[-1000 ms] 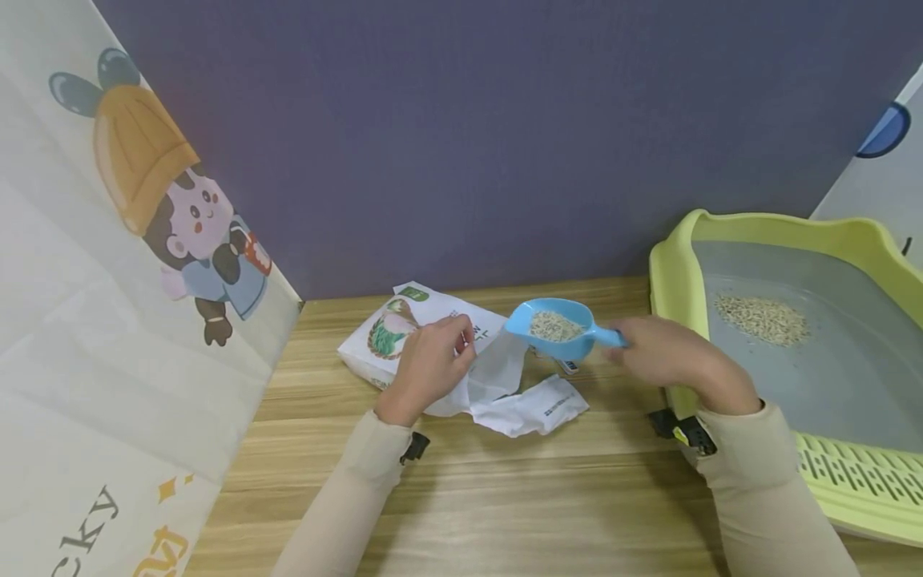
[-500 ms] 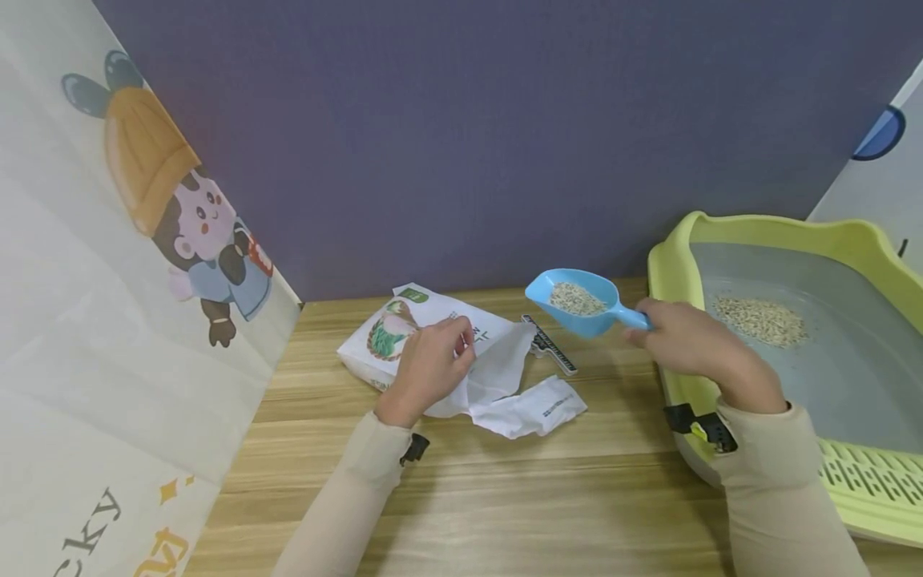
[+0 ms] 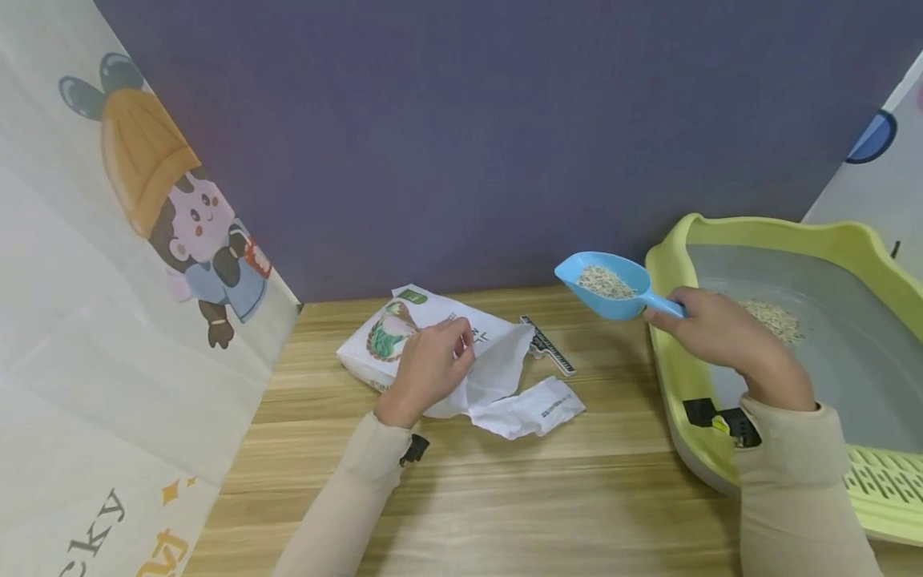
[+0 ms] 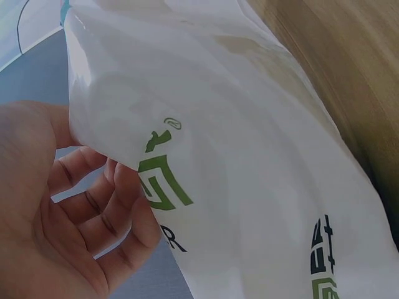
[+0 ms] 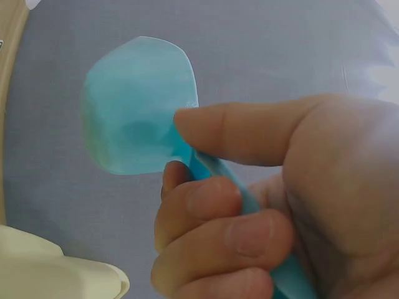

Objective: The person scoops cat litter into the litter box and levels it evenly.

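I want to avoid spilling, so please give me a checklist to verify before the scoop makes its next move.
1. Right hand grips the blue scoop securely: ok, fingers are curled round its handle.
2. Pellets contained: ok, they lie in the scoop, its open side up.
3. Scoop over the yellow-green tray: not ok, in the head view it is left of the tray.
4. Room in the tray: ok, bare bottom shows beside the pile.
5. Left hand holds the white bag: ok, at its edge.
6. Amount left in the bag: cannot tell.
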Action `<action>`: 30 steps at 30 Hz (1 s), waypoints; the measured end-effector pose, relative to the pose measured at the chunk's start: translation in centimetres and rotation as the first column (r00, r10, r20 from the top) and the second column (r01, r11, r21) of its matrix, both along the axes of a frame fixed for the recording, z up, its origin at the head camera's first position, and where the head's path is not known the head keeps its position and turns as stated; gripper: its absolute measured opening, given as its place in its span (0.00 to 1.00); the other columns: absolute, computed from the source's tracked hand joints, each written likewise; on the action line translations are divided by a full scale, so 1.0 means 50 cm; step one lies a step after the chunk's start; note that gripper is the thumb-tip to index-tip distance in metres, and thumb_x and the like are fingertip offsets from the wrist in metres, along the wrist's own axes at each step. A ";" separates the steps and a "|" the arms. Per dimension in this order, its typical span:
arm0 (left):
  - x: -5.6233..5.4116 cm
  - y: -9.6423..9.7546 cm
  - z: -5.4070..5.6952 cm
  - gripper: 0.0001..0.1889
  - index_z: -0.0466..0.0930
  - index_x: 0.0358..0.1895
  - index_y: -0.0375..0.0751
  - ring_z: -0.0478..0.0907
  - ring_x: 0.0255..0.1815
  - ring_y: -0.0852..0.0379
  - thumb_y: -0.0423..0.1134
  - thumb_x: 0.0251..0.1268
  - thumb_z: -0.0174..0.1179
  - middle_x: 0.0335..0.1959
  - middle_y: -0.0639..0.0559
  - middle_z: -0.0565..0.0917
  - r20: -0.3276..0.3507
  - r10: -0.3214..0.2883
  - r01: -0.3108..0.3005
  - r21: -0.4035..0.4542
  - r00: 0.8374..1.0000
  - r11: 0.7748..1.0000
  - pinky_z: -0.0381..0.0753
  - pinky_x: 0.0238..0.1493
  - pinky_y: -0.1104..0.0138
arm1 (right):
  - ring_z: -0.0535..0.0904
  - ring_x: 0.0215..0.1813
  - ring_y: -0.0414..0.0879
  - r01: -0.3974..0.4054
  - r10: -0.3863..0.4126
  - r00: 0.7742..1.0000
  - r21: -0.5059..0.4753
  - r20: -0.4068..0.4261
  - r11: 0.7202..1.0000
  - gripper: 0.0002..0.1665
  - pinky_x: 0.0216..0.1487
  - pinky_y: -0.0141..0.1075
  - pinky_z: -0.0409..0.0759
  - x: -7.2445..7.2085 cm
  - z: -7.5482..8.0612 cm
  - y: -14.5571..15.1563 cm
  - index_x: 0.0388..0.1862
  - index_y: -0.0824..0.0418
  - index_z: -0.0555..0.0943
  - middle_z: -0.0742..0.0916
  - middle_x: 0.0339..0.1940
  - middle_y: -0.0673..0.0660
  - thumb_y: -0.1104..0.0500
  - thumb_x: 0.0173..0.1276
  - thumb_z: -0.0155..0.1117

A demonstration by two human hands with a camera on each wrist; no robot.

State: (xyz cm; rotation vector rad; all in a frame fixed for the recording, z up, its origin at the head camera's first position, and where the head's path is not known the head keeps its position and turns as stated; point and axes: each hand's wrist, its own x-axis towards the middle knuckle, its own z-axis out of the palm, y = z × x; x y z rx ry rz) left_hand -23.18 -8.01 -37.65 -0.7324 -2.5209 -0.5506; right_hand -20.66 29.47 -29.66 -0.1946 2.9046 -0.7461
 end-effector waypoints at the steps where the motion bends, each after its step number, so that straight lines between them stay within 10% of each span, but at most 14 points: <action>1: -0.001 0.002 -0.001 0.05 0.78 0.31 0.48 0.73 0.21 0.62 0.34 0.60 0.63 0.25 0.58 0.81 0.004 0.004 -0.004 -0.001 1.000 1.000 0.71 0.23 0.66 | 0.63 0.25 0.46 -0.002 0.002 1.000 -0.004 0.001 1.000 0.26 0.28 0.40 0.63 -0.004 -0.001 0.004 0.39 0.63 0.70 0.69 0.23 0.52 0.40 0.80 0.47; 30: -0.025 0.030 -0.015 0.04 0.78 0.31 0.48 0.74 0.20 0.62 0.34 0.60 0.63 0.25 0.58 0.82 -0.007 0.030 -0.031 -0.023 1.000 0.999 0.71 0.22 0.68 | 0.64 0.26 0.46 0.045 -0.049 0.997 -0.061 -0.059 0.997 0.31 0.26 0.39 0.62 -0.051 -0.025 0.077 0.42 0.65 0.70 0.71 0.26 0.54 0.37 0.81 0.43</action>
